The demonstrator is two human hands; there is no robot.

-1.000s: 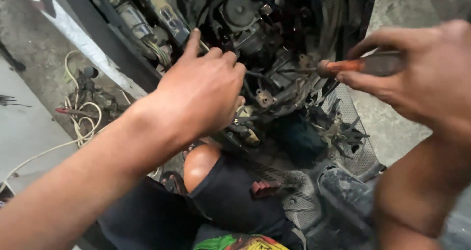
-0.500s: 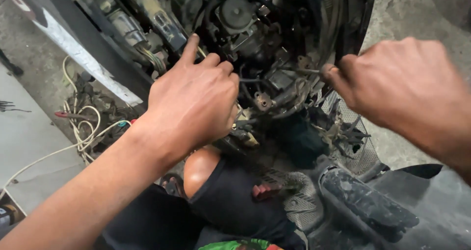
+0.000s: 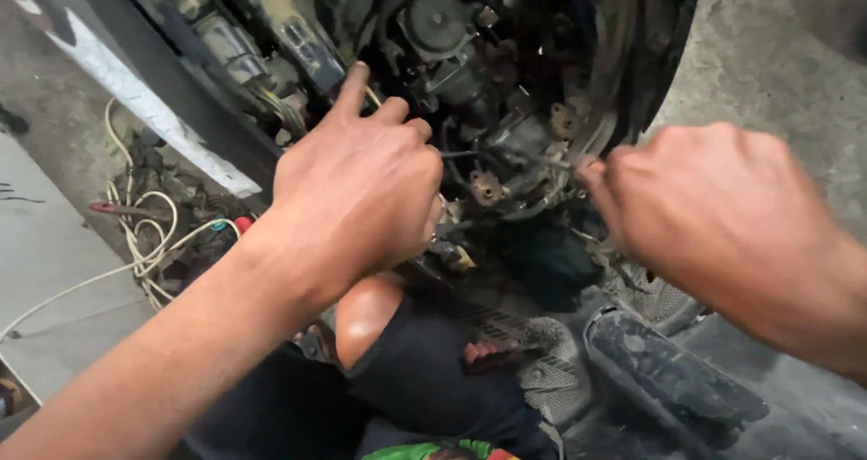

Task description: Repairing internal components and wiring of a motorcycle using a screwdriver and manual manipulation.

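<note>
Engine [image 3: 470,81] parts sit exposed at twelve o'clock; left hand [image 3: 361,189] rests curled on them, forefinger out, while right hand [image 3: 713,216] pinches a thin metal shaft [image 3: 506,156] (handle hidden). Probing stage, I judge; next calls for steady aim

Two hands deep in a grimy engine

Left hand [image 3: 361,189] rests on the engine [image 3: 470,81], forefinger pointing to twelve o'clock; right hand [image 3: 713,216] at three o'clock pinches a thin metal shaft [image 3: 506,156]; white wires [image 3: 135,234] at nine.
</note>
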